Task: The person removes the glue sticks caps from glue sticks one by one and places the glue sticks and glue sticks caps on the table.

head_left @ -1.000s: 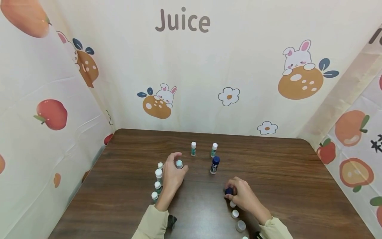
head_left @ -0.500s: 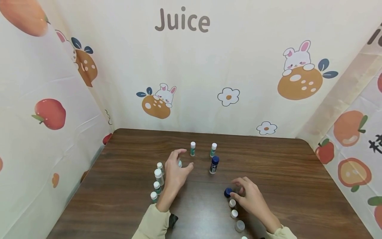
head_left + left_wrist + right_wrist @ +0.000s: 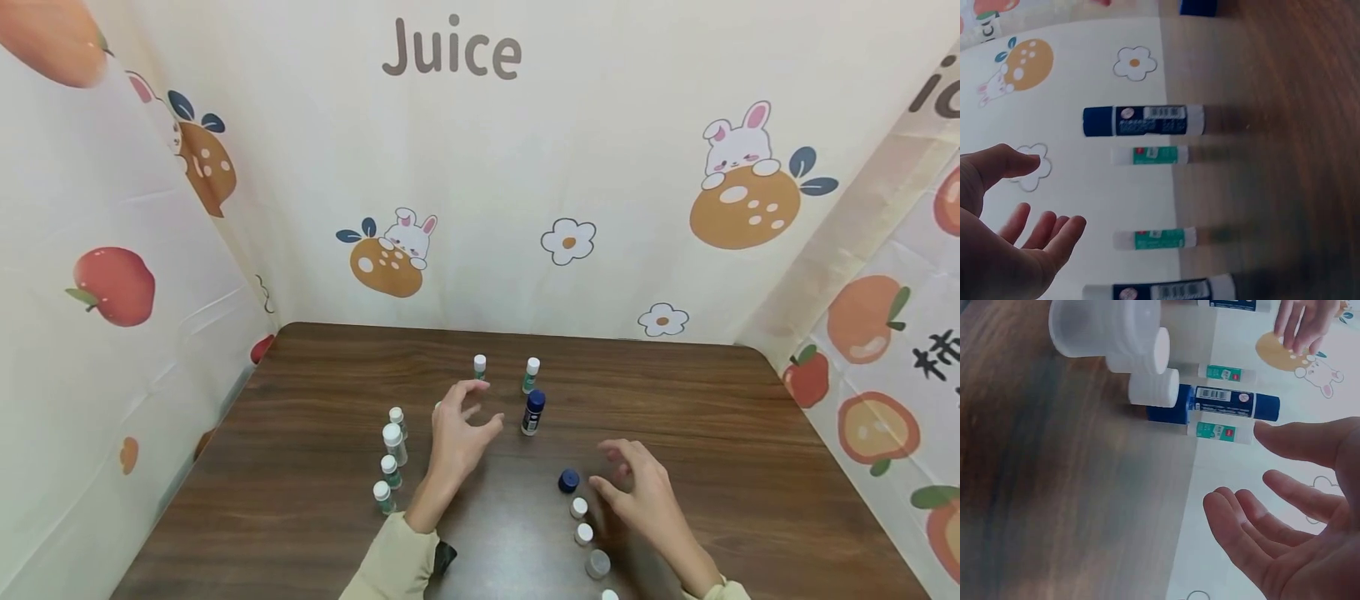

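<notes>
In the head view my left hand (image 3: 459,437) hovers with thumb and fingers spread, holding nothing. Its fingers overlap a green-labelled glue stick (image 3: 1159,239) in the head view. A navy-labelled glue stick with a pale cap (image 3: 1179,291) stands mostly hidden behind this hand in the head view. My right hand (image 3: 641,492) is also spread and holds nothing. Just left of its thumb, a dark blue cap (image 3: 568,480) stands on the table. Farther back are a navy glue stick with a blue cap (image 3: 533,413) and another green-labelled glue stick (image 3: 531,377).
Several white-capped glue sticks (image 3: 393,443) stand in a row at the left. On the right, small white caps (image 3: 583,533) and a translucent cap (image 3: 597,564) line up toward the front. A printed curtain (image 3: 480,167) hangs behind the brown table (image 3: 675,392).
My right hand has let go of the blue cap and drawn away to the right. My left hand has opened wider and moved right, off the pale-capped glue stick.
</notes>
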{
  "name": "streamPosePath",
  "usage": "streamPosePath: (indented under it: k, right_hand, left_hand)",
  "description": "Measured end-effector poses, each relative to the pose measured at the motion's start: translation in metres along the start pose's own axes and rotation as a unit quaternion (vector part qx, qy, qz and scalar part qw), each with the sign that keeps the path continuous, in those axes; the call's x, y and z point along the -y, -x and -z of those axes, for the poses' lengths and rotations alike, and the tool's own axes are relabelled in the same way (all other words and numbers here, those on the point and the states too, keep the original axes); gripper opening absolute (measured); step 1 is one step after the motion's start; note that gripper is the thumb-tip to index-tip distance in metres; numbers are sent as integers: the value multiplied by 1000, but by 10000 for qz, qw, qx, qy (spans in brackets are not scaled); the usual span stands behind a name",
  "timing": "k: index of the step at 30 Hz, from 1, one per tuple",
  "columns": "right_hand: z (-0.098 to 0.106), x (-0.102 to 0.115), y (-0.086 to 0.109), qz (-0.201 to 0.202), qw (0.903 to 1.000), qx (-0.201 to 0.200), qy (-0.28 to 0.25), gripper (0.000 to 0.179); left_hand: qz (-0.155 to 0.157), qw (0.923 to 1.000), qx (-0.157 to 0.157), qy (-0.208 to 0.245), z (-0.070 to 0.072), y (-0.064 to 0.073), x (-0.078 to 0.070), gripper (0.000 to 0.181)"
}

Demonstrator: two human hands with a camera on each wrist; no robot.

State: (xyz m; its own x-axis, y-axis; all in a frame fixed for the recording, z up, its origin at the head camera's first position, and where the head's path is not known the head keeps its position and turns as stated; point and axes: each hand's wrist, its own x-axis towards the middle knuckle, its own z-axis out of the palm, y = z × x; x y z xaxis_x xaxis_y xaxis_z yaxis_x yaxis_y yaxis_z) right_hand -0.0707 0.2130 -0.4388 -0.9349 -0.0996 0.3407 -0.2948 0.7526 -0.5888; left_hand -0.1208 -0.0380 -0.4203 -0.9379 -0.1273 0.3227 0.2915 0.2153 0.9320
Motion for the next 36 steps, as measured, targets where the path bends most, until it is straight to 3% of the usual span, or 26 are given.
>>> streamPosePath:
  k: [9,23,30,36]
  right_hand:
    - [5,8,-11,444,9983,-375,105,46]
    - [10,15,-30,496,9984,-200,173,47]
    - [9,20,-43,689,9975,-127,54,48]
    - [3,26,-51,821,9965,44,-135,48]
  left_hand:
    - [205,9996,185,16,-19,2,16,36]
    - [585,9974,418,-97,-40,-2,36,38]
    - [808,9944,627,-278,-51,-5,40,40]
    - [814,9941,657,-303,-56,-7,40,38]
